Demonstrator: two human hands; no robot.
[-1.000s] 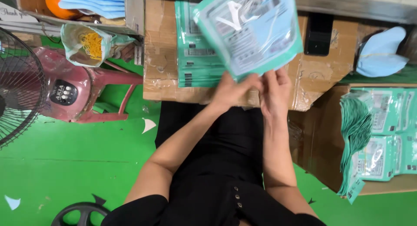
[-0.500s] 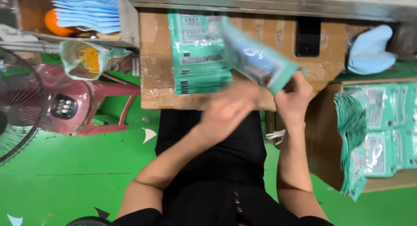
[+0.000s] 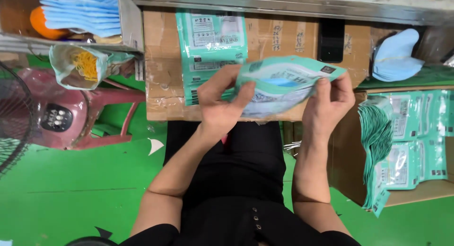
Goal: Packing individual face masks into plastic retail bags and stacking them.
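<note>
A teal and clear plastic pouch with blue face masks inside lies flat between both hands, above my lap. My left hand grips its left end, fingers curled over the edge. My right hand pinches its right end near the top corner. Just behind the pouch, a stack of filled teal pouches rests on a cardboard work surface.
A cardboard box at the right holds several empty teal pouches. Blue masks lie at the back right, more blue masks in a tray at the back left. A pink fan base and fan grille stand on the green floor.
The pouch has come down from an upright, raised position to a flat one in front of me. My left hand has moved onto its left end.
</note>
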